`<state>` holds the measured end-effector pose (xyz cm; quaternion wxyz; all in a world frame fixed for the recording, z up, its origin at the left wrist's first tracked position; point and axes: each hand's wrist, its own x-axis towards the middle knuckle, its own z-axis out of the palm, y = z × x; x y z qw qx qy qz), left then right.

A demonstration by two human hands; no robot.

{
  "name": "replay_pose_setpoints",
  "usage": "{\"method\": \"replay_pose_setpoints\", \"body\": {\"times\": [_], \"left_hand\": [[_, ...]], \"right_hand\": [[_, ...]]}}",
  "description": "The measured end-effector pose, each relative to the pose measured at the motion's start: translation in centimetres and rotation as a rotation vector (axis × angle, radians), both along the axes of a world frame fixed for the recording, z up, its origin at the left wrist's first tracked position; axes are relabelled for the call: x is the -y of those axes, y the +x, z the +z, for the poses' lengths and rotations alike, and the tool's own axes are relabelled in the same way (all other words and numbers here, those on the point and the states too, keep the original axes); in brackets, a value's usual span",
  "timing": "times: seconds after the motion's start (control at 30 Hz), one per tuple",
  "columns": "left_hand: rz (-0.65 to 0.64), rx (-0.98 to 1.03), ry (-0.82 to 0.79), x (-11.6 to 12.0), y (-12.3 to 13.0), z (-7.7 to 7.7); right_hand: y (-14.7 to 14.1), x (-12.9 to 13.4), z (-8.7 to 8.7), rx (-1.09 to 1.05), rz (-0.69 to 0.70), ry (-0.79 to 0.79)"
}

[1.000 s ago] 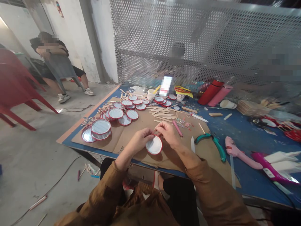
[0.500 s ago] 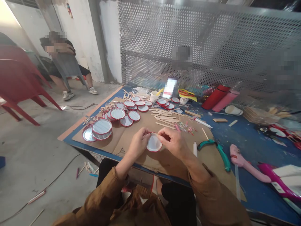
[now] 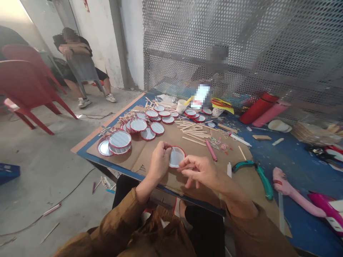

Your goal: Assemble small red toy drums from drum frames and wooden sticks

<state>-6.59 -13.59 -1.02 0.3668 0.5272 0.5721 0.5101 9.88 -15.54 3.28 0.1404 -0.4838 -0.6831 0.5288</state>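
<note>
My left hand [image 3: 161,157] is closed on the left edge of a small round disc [image 3: 177,157] with a red rim and a pale face. The disc is held upright over the cardboard [image 3: 150,157], its face towards me. At the disc's lower right edge is my right hand [image 3: 197,169], its fingers apart and the fingertips close to the rim; whether they touch it I cannot tell. Beyond my hands lie several similar red-rimmed discs [image 3: 120,138], some stacked, and a spread of flat wooden sticks [image 3: 191,130]. A pink marker-like stick [image 3: 211,150] lies nearby.
Green-handled pliers [image 3: 264,180], a pink glue gun [image 3: 292,194] and coloured thread scraps [image 3: 221,145] lie to the right. Farther back stand a paper cup [image 3: 182,107], a lit phone [image 3: 200,96] and a red bottle [image 3: 258,107]. A person [image 3: 80,60] sits at the left.
My right hand has come off the disc's upper edge, dropped lower and spread its fingers. My left hand still holds the disc. The whole view has shifted slightly.
</note>
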Motion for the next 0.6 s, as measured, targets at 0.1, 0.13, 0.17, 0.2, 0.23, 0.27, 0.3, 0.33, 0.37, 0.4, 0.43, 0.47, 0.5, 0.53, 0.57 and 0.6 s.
{"method": "replay_pose_setpoints", "body": {"times": [0.1,0.13,0.17,0.2,0.23,0.27,0.3,0.33,0.37,0.4,0.43,0.47,0.5,0.53,0.57,0.6], "left_hand": [[0.009,-0.009,0.010,0.1,0.1,0.2],[0.007,-0.010,0.010,0.2,0.1,0.2],[0.006,-0.010,0.010,0.2,0.1,0.2],[0.008,-0.009,0.011,0.2,0.2,0.2],[0.011,-0.007,0.012,0.2,0.1,0.1],[0.016,-0.005,0.014,0.2,0.1,0.1],[0.022,0.000,0.016,0.2,0.1,0.0],[0.030,0.006,0.018,0.1,0.0,-0.1],[0.039,0.014,0.018,0.1,0.0,-0.3],[0.050,0.022,0.019,0.0,-0.1,-0.4],[0.062,0.030,0.019,0.0,-0.1,-0.5],[0.073,0.034,0.021,-0.1,-0.2,-0.5],[0.080,0.037,0.022,-0.1,-0.2,-0.6],[0.082,0.039,0.024,-0.1,-0.2,-0.6],[0.079,0.041,0.025,-0.1,-0.2,-0.6],[0.075,0.046,0.022,-0.1,-0.2,-0.6]], "right_hand": [[0.3,0.1,0.4,0.045,0.115,-0.038],[0.4,0.0,0.6,0.097,0.151,-0.029],[0.5,0.0,0.9,0.153,0.189,-0.022],[0.6,-0.1,1.2,0.201,0.231,-0.023],[0.6,-0.2,1.4,0.234,0.276,-0.033],[0.7,-0.4,1.5,0.248,0.317,-0.049],[0.8,-0.5,1.6,0.251,0.344,-0.060],[1.0,-0.7,1.5,0.250,0.347,-0.060],[1.1,-0.9,1.4,0.250,0.330,-0.052],[1.3,-1.2,1.2,0.249,0.304,-0.043],[1.5,-1.3,0.9,0.241,0.290,-0.041],[1.6,-1.5,0.7,0.224,0.297,-0.051],[1.7,-1.6,0.5,0.197,0.325,-0.076],[1.7,-1.6,0.3,0.162,0.364,-0.110],[1.6,-1.6,0.1,0.125,0.401,-0.142],[1.4,-1.5,0.1,0.096,0.432,-0.169]]}}
